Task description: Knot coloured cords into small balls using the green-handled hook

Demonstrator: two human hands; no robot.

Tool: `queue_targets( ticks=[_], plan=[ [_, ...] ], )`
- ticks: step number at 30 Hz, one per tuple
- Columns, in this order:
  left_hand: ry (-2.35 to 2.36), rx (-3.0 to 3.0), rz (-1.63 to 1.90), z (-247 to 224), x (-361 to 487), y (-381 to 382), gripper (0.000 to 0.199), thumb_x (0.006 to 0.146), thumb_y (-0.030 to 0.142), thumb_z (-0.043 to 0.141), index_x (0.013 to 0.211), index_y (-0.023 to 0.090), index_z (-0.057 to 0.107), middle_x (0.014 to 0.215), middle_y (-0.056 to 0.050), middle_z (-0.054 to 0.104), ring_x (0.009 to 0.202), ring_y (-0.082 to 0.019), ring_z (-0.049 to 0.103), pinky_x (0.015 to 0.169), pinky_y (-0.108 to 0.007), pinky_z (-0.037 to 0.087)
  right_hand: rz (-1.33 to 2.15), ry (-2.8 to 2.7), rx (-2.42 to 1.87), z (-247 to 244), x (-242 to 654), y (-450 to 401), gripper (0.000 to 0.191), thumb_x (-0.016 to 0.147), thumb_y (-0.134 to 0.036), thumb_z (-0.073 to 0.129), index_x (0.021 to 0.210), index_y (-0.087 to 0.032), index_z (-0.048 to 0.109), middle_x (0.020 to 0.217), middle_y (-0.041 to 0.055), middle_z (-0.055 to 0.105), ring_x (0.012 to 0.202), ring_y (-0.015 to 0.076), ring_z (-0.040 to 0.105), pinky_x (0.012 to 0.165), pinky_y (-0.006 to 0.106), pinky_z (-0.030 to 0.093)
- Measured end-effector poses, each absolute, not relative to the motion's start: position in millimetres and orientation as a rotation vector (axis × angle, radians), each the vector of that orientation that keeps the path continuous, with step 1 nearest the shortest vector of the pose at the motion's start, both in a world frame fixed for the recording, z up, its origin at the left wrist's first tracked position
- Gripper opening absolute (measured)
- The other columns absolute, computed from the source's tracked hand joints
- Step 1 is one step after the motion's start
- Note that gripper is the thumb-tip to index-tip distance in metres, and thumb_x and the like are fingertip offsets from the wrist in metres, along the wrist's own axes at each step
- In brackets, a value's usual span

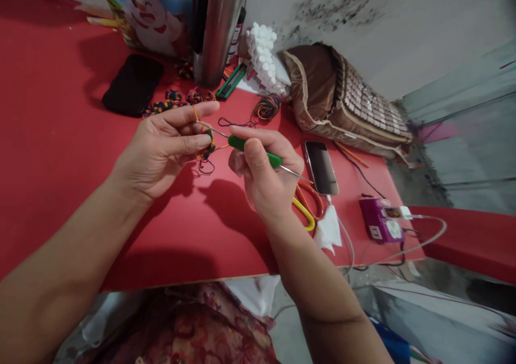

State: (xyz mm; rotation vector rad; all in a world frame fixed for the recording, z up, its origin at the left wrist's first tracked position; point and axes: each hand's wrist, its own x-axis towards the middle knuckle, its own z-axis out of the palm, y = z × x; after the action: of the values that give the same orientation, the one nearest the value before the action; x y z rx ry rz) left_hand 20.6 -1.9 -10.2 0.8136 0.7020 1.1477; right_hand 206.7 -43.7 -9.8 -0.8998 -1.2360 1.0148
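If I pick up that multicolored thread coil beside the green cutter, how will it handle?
The thread coil is probably light and floppy, since it looks like a bundle of thin strands. The loose strands trailing off its side may snag or tangle when lifted. A push would likely slide it along, as the red tabletop looks smooth.

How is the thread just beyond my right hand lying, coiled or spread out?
Mostly coiled: the thread sits in a rounded bundle on the table, with some strands loose to the left.
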Motion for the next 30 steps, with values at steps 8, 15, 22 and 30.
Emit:
queue_targets(
  ticks=[8, 15, 22, 30],
  plan=[
    [0.635, 0.863, 1.068, -5, 14, 1, 0.043, 0.065, 0.016, 0.100, 0.107, 0.024, 0.095, 0.089, -0.007, 0.085, 0.071, -0.013, 0.065, 0.061, -0.022, 0.056, 1.023, -1.184, -0.852, -1, 214, -38, 0.011, 0.096, -0.046, 0.088, 0.093, -0.036, 0.091, 0.060, -0.0037, 0.054, 0.056, 0.0122, 0.046, 0.057, 0.033, 0.045],
    [0.579, 0.862, 0.950, 2, 15, -1, 0.040, 0.062, 0.016, 0.084, 0.100, 0.022, 0.096, 0.068, -0.006, 0.073, 0.056, -0.012, 0.054, 0.044, -0.020, 0.038, 1.129, -1.220, -0.799, 4, 226, -37, 0.014, 0.096, -0.041, 0.088, 0.092, -0.028, 0.092, 0.058, -0.0046, 0.053, 0.053, 0.0093, 0.044, 0.054, 0.030, 0.040],
    [0.573, 0.852, 0.974, -2, 25, -8, 0.036, 0.062, 0.014, 0.088, 0.096, 0.025, 0.096, 0.072, -0.004, 0.077, 0.052, -0.013, 0.062, 0.044, -0.023, 0.050, 1.259, -1.166, -0.736, 2, 221, -29, 0.026, 0.089, -0.052, 0.091, 0.084, -0.027, 0.088, 0.048, -0.0099, 0.039, 0.044, 0.0078, 0.029, 0.046, 0.027, 0.033],
    [0.665, 0.974, 1.247, -11, 37, -10, 0.039, 0.063, 0.011, 0.100, 0.097, 0.030, 0.095, 0.092, -0.005, 0.086, 0.077, -0.019, 0.078, 0.061, -0.024, 0.063, 1.298, -1.048, -0.835, -4, 210, -32, 0.025, 0.095, -0.057, 0.084, 0.094, -0.033, 0.084, 0.056, -0.0098, 0.037, 0.048, 0.0098, 0.020, 0.048, 0.029, 0.034]
  ],
)
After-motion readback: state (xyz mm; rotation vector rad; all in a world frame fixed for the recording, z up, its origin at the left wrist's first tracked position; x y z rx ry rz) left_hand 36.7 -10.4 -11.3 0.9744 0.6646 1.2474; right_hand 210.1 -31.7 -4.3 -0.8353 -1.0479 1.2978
